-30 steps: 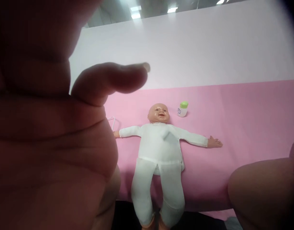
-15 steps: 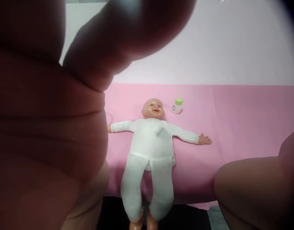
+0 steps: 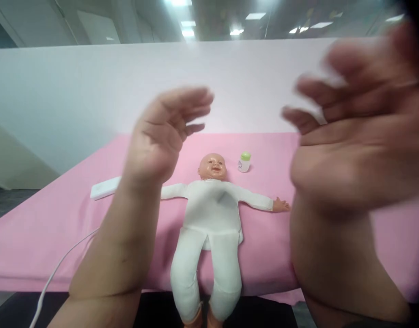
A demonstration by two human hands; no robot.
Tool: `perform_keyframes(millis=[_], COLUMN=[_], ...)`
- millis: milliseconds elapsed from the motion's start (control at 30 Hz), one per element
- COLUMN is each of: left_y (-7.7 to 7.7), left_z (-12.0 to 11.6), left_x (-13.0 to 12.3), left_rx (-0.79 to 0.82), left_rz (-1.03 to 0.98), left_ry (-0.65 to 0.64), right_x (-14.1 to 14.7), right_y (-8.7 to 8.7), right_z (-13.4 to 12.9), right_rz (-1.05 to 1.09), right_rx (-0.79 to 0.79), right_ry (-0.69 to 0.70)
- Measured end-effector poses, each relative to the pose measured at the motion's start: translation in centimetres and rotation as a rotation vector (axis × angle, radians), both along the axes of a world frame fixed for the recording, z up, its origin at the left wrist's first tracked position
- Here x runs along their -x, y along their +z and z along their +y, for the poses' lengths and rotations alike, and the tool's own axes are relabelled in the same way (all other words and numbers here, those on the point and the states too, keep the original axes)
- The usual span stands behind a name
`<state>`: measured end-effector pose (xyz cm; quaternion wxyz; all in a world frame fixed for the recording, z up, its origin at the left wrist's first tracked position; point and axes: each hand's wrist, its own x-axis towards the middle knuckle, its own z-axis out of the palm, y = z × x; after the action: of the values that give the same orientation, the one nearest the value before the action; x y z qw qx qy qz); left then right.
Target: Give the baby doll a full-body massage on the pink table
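Observation:
My left hand is raised over the table, left of the doll's head, its fingers apart and bent forward with nothing in them. Close to the camera on the right, my right hand is up too, blurred, with fingers spread and nothing held. Between my forearms a baby doll in a white cloth body lies on its back, arms stretched out, feet toward me over the near edge. Beside its head stands a small bottle with a green cap. Neither hand touches the doll or the bottle.
A pink cloth covers the table. A white power strip-like bar lies at left, partly behind my left forearm, and a white cable runs off the near edge. Behind stands a white partition with glass above.
Both hands have drawn away from right in front of the camera; the left one now shows whole. The view has tilted up, showing the white bar and the glass. The doll and bottle stay put.

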<state>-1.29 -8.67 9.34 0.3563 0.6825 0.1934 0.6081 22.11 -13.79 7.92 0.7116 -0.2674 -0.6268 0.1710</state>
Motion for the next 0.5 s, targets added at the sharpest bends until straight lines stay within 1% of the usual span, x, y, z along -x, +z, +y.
perform_keyframes(millis=[33,67,100,167,233,267,300,333,400,433,500], left_y=[-1.0,-2.5,-4.5,-8.9,-13.1,-14.9,-16.2,-17.2,-18.4,-18.6,-18.8], left_z=[2.0,4.1,6.1,9.3,10.9,11.2,11.3,11.3,11.2,11.2,11.5], left_x=[-0.5,-0.9,-1.3,-1.9,-2.5,-2.8,-3.0,-3.2,-3.3,-3.3,-3.2], left_rx=[0.080,0.165,0.218,0.337,0.432,0.461,0.473,0.465,0.431,0.416,0.420], left_rz=[0.026,0.034,0.035,0.073,0.117,0.117,0.147,0.175,0.243,0.260,0.241], left_ry=[-0.051,-0.035,-0.004,0.071,0.099,0.104,0.102,0.115,0.157,0.188,0.244], right_x=[0.5,0.8,1.1,1.4,1.7,1.9,2.1,2.5,3.1,3.4,3.8], right_y=[-0.5,-1.6,-3.1,-7.2,-11.5,-13.4,-15.0,-16.3,-17.7,-17.9,-17.9], right_z=[1.2,2.9,5.0,9.4,13.0,14.1,14.9,15.2,15.3,15.2,14.8], right_rz=[0.100,0.083,0.054,0.012,-0.017,-0.025,-0.004,0.020,0.022,0.019,0.006], right_rx=[-0.098,-0.024,0.093,0.310,0.562,0.673,0.741,0.766,0.753,0.734,0.695], right_ry=[-0.043,-0.051,-0.048,-0.066,-0.132,-0.135,-0.122,-0.087,-0.016,0.015,0.044])
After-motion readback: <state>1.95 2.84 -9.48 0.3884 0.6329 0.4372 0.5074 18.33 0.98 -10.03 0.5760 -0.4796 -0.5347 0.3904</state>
